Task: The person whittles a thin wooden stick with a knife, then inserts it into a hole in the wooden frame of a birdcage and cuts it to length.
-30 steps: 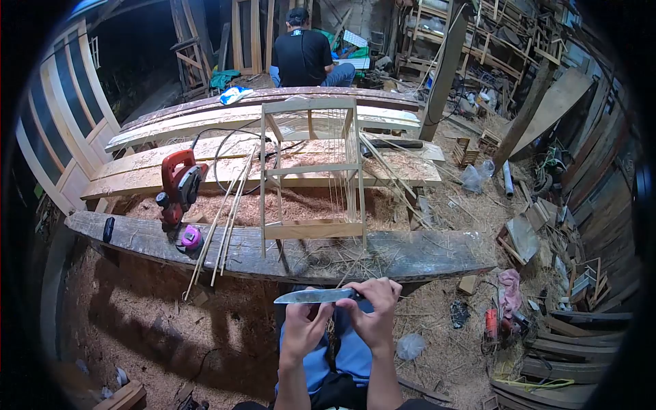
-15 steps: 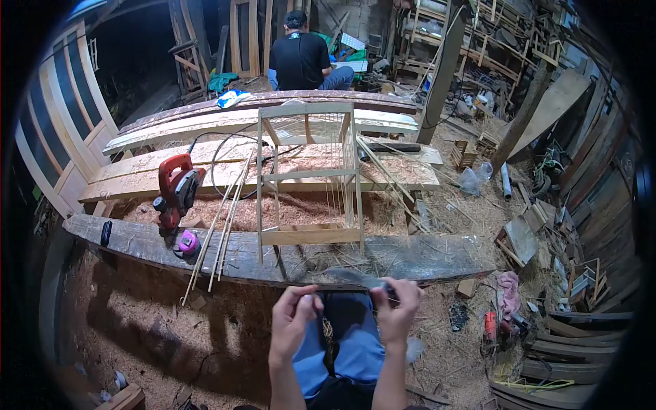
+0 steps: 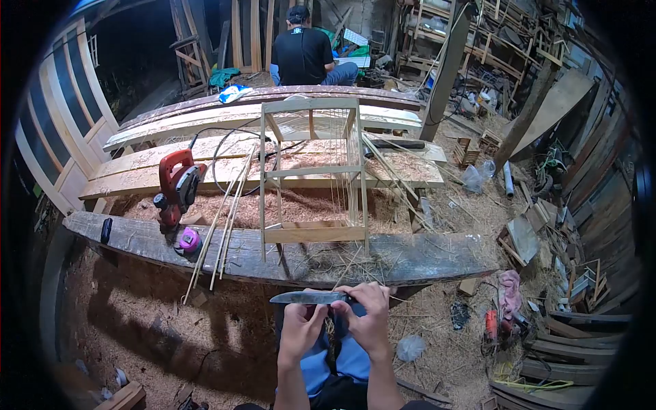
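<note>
My right hand point(image 3: 369, 316) is closed around the handle of a knife. The knife's grey blade point(image 3: 304, 298) points left, lying level just above my left hand point(image 3: 301, 329). The fingers of that left hand are curled, with the thumb up by the blade; whatever they may pinch is hidden or too thin to see. Both hands are close together over my lap, just this side of a dark plank bench point(image 3: 437, 256). On the bench stands a small wooden frame point(image 3: 314, 234) with thin upright sticks along its right side.
Left on the bench are a red power planer point(image 3: 179, 184), a pink tape measure point(image 3: 189, 240) and thin wooden strips point(image 3: 229, 225). Light boards point(image 3: 137, 167) lie beyond, amid shavings. A person in black point(image 3: 302, 58) sits at the back, facing away. Scrap wood point(image 3: 523, 239) is at right.
The knife and my right hand have moved left and a little down, bringing the blade over my left hand. My hands are now almost touching. The view has shifted slightly.
</note>
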A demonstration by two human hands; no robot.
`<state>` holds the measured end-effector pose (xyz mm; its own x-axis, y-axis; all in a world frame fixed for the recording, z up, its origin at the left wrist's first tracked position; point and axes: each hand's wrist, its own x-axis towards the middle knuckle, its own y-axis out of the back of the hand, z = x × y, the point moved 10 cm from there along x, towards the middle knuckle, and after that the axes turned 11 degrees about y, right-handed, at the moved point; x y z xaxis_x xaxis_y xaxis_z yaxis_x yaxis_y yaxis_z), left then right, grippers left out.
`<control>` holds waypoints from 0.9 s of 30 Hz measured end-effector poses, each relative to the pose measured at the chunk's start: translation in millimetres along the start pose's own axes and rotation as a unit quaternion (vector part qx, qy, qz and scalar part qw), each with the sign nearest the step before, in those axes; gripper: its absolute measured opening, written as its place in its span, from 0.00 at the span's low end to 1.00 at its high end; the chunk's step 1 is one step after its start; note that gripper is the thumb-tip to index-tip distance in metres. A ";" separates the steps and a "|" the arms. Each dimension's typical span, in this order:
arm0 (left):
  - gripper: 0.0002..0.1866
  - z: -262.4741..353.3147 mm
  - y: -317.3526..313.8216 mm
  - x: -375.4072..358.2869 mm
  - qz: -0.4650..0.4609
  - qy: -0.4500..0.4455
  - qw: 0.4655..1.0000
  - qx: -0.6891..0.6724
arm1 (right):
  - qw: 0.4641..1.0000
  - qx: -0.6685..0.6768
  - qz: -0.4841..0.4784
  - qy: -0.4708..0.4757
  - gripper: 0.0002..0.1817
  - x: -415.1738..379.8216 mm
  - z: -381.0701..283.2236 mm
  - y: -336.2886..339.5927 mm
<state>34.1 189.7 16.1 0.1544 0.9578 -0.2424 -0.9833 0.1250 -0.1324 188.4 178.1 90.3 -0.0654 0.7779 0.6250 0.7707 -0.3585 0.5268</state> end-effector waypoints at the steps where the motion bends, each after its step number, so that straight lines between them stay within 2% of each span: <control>1: 0.08 6.0 -1.9 -0.4 0.000 -0.022 1.000 -0.019 | 1.000 0.017 -0.003 -0.006 0.18 -0.7 1.4 -1.1; 9: 0.07 22.8 -2.2 -5.0 0.040 -0.077 0.996 -0.003 | 1.000 0.018 0.001 0.010 0.20 -0.4 -2.3 0.3; 11: 0.06 28.2 -0.7 -8.5 0.068 -0.125 0.987 0.071 | 1.000 0.011 0.000 0.012 0.20 -0.2 -2.7 1.4; 14: 0.06 29.8 -1.6 -9.5 0.080 -0.147 0.983 0.079 | 1.000 0.002 0.006 0.012 0.20 -4.1 0.1 3.9; 18: 0.06 35.5 -6.8 -11.5 0.077 -0.166 0.979 0.089 | 1.000 -0.015 0.021 0.017 0.20 -8.8 5.8 9.6; 20: 0.05 32.1 -9.9 -11.3 0.079 -0.147 0.974 0.153 | 0.999 -0.026 0.030 0.020 0.20 -13.4 13.7 12.7; 22: 0.05 32.2 -0.2 -15.9 0.089 -0.041 0.995 0.021 | 0.986 -0.095 0.138 -0.020 0.23 -26.2 40.3 41.2; 24: 0.04 40.4 20.2 -25.1 0.089 -0.067 0.994 -0.015 | 0.954 -0.116 0.186 -0.207 0.23 -46.0 92.0 82.7; 26: 0.04 55.0 37.7 -34.5 0.131 -0.102 0.986 -0.013 | 0.947 -0.180 0.206 -0.167 0.23 -44.5 89.0 111.5; 27: 0.06 51.0 41.3 -32.9 0.130 -0.074 0.989 -0.005 | 0.945 -0.190 0.222 -0.147 0.27 -43.9 83.5 114.1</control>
<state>-16.5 176.6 67.7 -0.1193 0.9847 -0.1266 -0.9869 -0.1316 -0.0936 332.2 146.1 74.9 0.4334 0.5971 0.6750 0.3945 -0.7991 0.4536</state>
